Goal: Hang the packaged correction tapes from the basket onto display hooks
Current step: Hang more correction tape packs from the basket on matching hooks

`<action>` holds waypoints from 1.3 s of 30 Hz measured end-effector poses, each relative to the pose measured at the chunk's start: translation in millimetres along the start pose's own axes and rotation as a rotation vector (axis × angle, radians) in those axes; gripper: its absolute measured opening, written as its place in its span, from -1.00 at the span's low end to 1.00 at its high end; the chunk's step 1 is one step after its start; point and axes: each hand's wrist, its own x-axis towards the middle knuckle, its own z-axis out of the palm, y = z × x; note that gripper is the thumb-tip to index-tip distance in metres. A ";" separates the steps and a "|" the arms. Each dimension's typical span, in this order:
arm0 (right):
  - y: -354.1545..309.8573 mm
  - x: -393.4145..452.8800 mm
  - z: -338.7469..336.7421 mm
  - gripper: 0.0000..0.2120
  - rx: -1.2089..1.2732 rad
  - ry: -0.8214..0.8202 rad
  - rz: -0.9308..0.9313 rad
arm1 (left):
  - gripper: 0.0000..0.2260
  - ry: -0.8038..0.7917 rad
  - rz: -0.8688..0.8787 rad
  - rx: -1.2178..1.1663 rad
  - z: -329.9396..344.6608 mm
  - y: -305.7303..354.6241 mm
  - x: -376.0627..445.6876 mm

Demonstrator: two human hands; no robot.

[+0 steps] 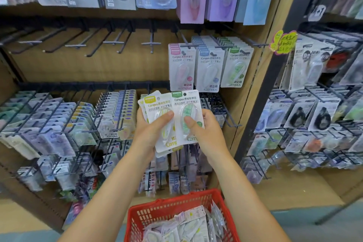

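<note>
Both hands up at the rack — the left hand (149, 129) grips a fanned stack of yellow-tagged packs (159, 116), thumb across the top one, while the right hand (204, 133) pinches a green-tagged pack (186, 112) beside it (edges overlapping). More packs fill the red basket (149, 212) below; bare display hooks (151, 44) wait upper left.

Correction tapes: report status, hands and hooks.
Left hand grips the yellow-tagged packs. Right hand pinches the green-tagged pack. Green hook row above right, nothing blocking. Red basket below, still stocked.
</note>
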 end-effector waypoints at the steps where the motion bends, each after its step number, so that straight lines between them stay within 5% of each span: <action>1: -2.5 1.4 -1.3 -0.79 0.011 0.004 -0.004 | -0.23 -0.008 0.013 0.009 2.1 2.8 2.0; 20: -54.6 57.4 -95.9 -0.78 0.353 0.324 -0.101 | -0.60 -0.232 0.008 0.153 86.2 19.2 20.0; 39: -44.0 82.7 -94.1 -0.86 0.338 0.451 -0.132 | -0.46 -0.205 -0.009 0.181 96.8 6.9 34.9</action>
